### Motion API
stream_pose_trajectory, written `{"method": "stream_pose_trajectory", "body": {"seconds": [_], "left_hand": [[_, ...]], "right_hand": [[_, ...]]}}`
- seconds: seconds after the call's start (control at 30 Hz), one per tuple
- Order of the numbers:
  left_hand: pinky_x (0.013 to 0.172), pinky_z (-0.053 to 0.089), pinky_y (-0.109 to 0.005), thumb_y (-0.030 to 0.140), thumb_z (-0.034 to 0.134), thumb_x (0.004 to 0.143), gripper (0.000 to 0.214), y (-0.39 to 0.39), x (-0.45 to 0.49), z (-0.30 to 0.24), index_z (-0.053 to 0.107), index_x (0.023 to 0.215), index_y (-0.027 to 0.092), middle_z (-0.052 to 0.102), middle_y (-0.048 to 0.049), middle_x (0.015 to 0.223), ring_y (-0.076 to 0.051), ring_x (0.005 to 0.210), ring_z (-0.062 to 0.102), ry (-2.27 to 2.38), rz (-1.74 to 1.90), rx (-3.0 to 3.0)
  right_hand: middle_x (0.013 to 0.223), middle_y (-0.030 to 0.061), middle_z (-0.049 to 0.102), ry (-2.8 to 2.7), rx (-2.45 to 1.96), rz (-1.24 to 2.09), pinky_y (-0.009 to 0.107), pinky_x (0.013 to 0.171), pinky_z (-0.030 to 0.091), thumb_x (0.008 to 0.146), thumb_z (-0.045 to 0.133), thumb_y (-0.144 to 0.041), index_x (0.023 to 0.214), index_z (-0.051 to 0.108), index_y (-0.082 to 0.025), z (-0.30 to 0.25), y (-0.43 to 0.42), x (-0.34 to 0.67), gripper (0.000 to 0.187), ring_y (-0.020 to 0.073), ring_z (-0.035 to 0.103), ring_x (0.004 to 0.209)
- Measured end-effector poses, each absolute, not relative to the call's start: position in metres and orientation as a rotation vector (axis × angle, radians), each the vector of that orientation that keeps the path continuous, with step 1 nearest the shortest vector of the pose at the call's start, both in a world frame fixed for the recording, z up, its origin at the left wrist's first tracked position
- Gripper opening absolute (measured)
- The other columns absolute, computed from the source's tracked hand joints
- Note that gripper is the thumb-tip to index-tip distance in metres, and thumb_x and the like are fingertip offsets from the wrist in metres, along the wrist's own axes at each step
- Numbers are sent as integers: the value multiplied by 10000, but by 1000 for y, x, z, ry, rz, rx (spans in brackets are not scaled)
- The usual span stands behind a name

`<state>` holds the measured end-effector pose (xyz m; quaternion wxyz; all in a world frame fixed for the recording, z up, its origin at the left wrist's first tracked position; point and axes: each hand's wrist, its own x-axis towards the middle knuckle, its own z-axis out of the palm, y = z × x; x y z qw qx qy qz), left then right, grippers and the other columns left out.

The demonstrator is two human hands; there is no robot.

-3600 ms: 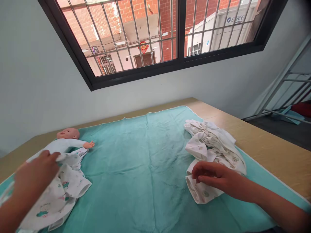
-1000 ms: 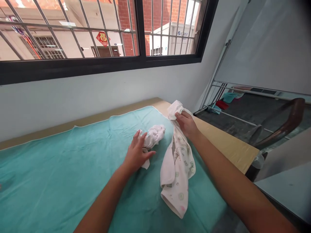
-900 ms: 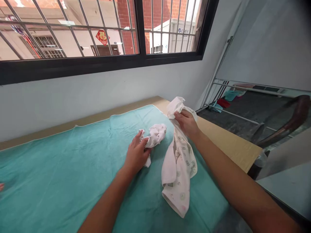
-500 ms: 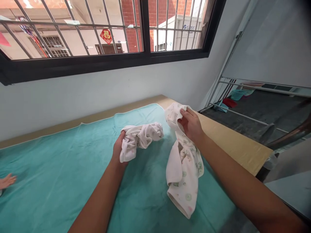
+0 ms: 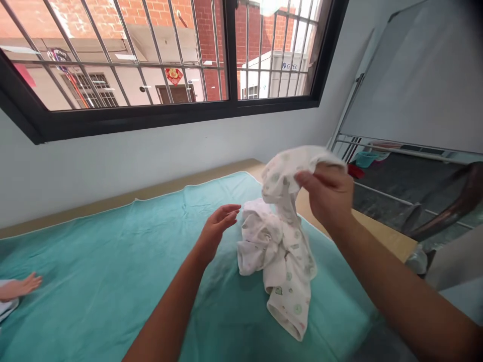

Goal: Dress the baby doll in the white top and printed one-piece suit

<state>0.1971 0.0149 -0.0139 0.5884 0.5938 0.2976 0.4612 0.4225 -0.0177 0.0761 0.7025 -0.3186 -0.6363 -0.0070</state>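
My right hand [image 5: 329, 193] pinches the top of a white baby garment [image 5: 290, 281] with small green and pink prints. The raised part folds over my fingers, and the lower part hangs down to the teal sheet [image 5: 132, 261]. Left of it lies a second white printed cloth [image 5: 260, 234], crumpled on the sheet and partly overlapped by the garment. My left hand [image 5: 217, 229] is just left of this bundle, fingers stretched out and holding nothing.
At the left edge a small hand [image 5: 24, 286] with a pale sleeve rests on the sheet; whether it is a doll's I cannot tell. Bare wooden board [image 5: 392, 236] shows at the right. A barred window [image 5: 181, 108] is in the wall behind, and a whiteboard [image 5: 415, 85] stands at the right.
My left hand has let go of the crumpled cloth, which now lies farther right against the garment. My right hand has moved right, lifting the garment's top. The view has tilted up slightly.
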Motion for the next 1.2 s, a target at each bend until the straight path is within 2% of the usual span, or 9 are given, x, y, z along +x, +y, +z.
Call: {"method": "stream_pose_trajectory", "body": {"seconds": [0.27, 0.37, 0.47, 0.7, 0.83, 0.97, 1.07, 1.13, 1.2], "left_hand": [[948, 488, -482, 510, 562, 882, 516, -32, 174, 73, 483, 1341, 288, 438, -100, 1462, -317, 1244, 521, 411, 1244, 1499], [937, 481, -454, 378, 679, 798, 619, -47, 164, 95, 449, 1363, 271, 513, -102, 1381, -312, 1178, 553, 673, 1351, 1698], [860, 488, -393, 186, 611, 758, 439, -44, 136, 103, 590, 1195, 221, 664, -66, 1132, -275, 1024, 609, 1168, 1405, 1844], [648, 422, -271, 145, 419, 753, 420, -47, 19, 104, 689, 1054, 261, 715, 4, 853, -210, 773, 630, 1992, 1193, 1873], [706, 424, -297, 203, 428, 807, 345, -79, -21, 113, 692, 1016, 281, 714, -10, 908, -236, 863, 631, 2336, 1091, 1971], [800, 443, -322, 215, 459, 825, 272, -130, -26, 139, 641, 1026, 235, 643, -46, 1088, -234, 974, 604, 2535, 1536, 2061], [726, 438, -308, 191, 496, 796, 250, -162, -17, 162, 625, 999, 260, 645, -8, 1026, -222, 926, 602, 2629, 1593, 1998], [659, 414, -298, 202, 511, 786, 254, -168, -14, 169, 625, 998, 287, 664, 20, 956, -217, 856, 611, 2630, 1439, 1956], [643, 395, -303, 233, 509, 801, 266, -158, -16, 158, 623, 1031, 304, 678, 20, 971, -227, 847, 618, 2652, 1163, 1935]], "right_hand": [[701, 19, 512, -1529, -538, -640, 348, 784, 439, 943, 536, -350, 701, 584, -241, 200, -30, 320, 269, 201, 532, 776], [784, 51, 536, -1578, -458, -839, 348, 838, 417, 958, 493, -292, 803, 621, -191, 220, -8, 276, 225, 201, 504, 856], [817, 56, 516, -1564, -519, -901, 333, 838, 407, 912, 505, -175, 861, 606, -169, 230, 15, 244, 113, 191, 460, 857], [839, 22, 417, -1433, -665, -460, 359, 832, 431, 949, 495, -389, 805, 533, -218, 189, 38, 247, 226, 197, 473, 879], [719, -6, 408, -1457, -823, -158, 297, 670, 399, 859, 632, -392, 673, 541, -211, 143, 12, 263, 275, 159, 457, 706], [549, -28, 378, -1627, -953, 166, 269, 512, 312, 883, 593, -431, 580, 534, -202, 125, -42, 281, 384, 126, 399, 547], [598, -30, 508, -1715, -1004, 144, 268, 492, 332, 852, 629, -485, 884, 683, -247, 125, -77, 291, 246, 132, 456, 531], [787, 0, 625, -1718, -1009, 54, 283, 558, 408, 775, 713, -501, 1243, 591, -288, 121, -85, 290, 528, 170, 557, 649], [1078, 60, 645, -1867, -980, 66, 327, 690, 472, 711, 762, -521, 1408, 448, -304, 104, -78, 281, 795, 235, 609, 887]]}}
